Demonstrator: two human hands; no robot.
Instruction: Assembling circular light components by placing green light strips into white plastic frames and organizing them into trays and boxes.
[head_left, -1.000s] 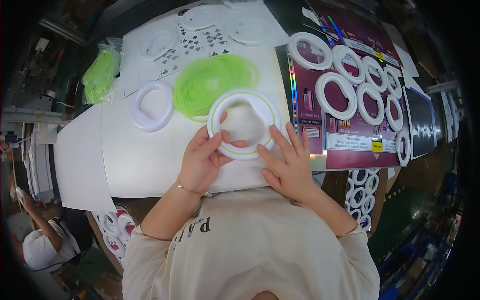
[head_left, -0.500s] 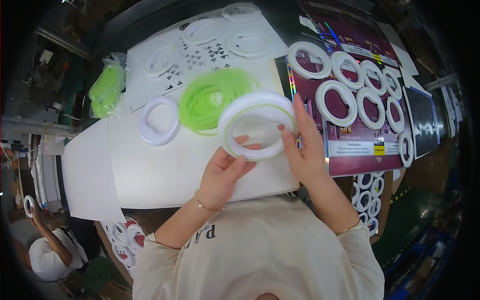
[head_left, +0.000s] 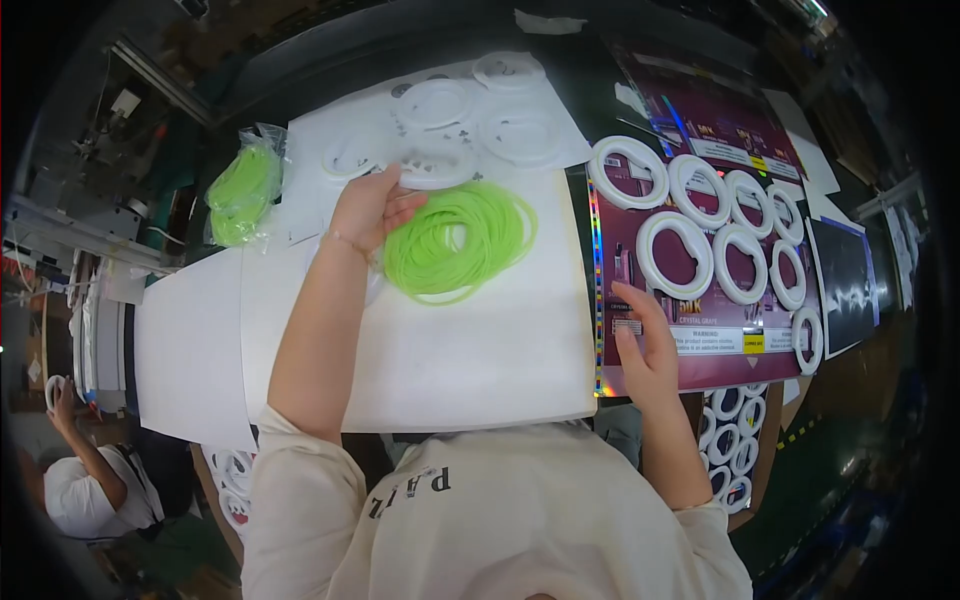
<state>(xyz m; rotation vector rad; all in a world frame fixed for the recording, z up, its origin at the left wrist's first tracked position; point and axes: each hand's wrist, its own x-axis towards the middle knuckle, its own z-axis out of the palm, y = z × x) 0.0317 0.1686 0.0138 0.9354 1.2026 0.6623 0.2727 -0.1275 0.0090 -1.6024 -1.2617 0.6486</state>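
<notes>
My left hand (head_left: pixel 372 208) reaches far out over the white table board, its thumb at the near-left edge of a white ring (head_left: pixel 440 168). That ring is blurred by motion, above the paper with printed card suits (head_left: pixel 465 132). Just below it lies a coil of bright green tubing (head_left: pixel 430 250). Another white ring (head_left: pixel 376 280) shows only as a sliver beside my left forearm, which hides the rest. My right hand (head_left: pixel 650 355) is open, fingers apart and holding nothing, over the left edge of the purple printed sheet (head_left: pixel 700 375).
Several white rings (head_left: pixel 676 255) rest on the purple sheet. More white rings (head_left: pixel 432 103) lie on the paper. A bag of green tubing (head_left: pixel 243 190) sits at left. Boxes of rings (head_left: pixel 740 440) stand below the table on both sides. A co-worker (head_left: pixel 90 490) holds a ring at far left.
My left hand has carried the ring away from me, to the far left past the tubing. The right hand has let go of it and moved lower right. The view has shifted.
</notes>
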